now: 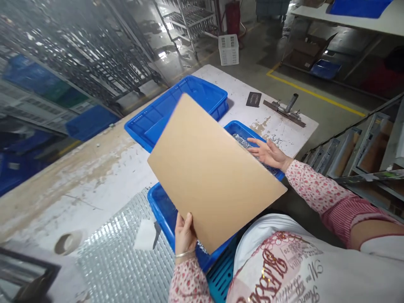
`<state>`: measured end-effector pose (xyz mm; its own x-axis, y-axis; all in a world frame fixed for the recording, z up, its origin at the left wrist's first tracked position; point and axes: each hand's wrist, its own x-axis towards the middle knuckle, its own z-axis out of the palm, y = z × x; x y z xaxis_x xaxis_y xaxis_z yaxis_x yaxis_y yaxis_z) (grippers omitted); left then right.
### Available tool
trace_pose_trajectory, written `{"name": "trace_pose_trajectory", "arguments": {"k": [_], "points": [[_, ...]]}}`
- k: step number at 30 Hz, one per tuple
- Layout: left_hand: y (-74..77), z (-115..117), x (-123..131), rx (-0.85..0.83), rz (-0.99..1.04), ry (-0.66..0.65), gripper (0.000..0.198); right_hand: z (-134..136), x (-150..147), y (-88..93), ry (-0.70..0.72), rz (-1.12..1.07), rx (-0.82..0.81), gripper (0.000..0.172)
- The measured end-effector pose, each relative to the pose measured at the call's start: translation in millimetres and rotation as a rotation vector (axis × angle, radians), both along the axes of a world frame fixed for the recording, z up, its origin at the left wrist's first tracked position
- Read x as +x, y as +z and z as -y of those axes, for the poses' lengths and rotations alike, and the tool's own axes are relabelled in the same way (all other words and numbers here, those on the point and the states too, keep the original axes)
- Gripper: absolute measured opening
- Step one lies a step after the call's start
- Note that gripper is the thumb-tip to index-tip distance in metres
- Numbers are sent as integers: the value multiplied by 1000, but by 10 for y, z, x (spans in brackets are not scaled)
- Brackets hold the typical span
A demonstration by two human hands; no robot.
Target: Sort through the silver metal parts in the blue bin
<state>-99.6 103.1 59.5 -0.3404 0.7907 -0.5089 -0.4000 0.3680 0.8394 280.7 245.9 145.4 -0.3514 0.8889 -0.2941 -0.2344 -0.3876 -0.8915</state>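
Note:
A flat tan cardboard sheet (214,168) is held tilted above a blue tray (158,200) near my body. My left hand (185,235) pinches its near left edge, thumb on top. On the far right side my right hand (268,153) is open, fingers spread, close to the sheet's edge and over the tray. Small black-and-white patterned pieces (241,140) show inside the tray; most of its contents are hidden under the sheet. Just beyond it, a larger blue bin (205,90) sits on the table, partly covered by the sheet.
Bubble wrap (116,252), a white piece (145,234) and a tape roll (67,243) lie on the table (107,181) at left. A dark card (253,99) and a metal clamp fixture (285,111) rest at the far right. Racks (362,143) stand to the right.

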Motion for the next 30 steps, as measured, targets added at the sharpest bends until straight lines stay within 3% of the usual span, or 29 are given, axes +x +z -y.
{"name": "trace_pose_trajectory", "arguments": {"k": [2, 5, 8, 11, 13, 17, 30], "points": [[-80, 4, 34, -22, -9, -34, 73, -29, -175, -55, 4, 93, 25, 72], [-225, 50, 134, -48, -28, -94, 78, 40, -267, -411, -14, 321, 15, 85], [-299, 120, 275, 3, -141, -128, 76, 133, -167, -806, -44, 522, 88, 75], [-292, 165, 415, 93, -297, -130, 67, 150, -33, -1005, -117, 687, 259, 68], [-292, 170, 483, 106, -360, -97, 65, 121, 10, -1035, -117, 768, 336, 66], [-358, 168, 521, 44, -298, -91, 67, 55, 3, -1006, -30, 850, 325, 63], [-338, 239, 580, 61, -362, -69, 64, 52, 27, -1045, -28, 813, 358, 62]]}}
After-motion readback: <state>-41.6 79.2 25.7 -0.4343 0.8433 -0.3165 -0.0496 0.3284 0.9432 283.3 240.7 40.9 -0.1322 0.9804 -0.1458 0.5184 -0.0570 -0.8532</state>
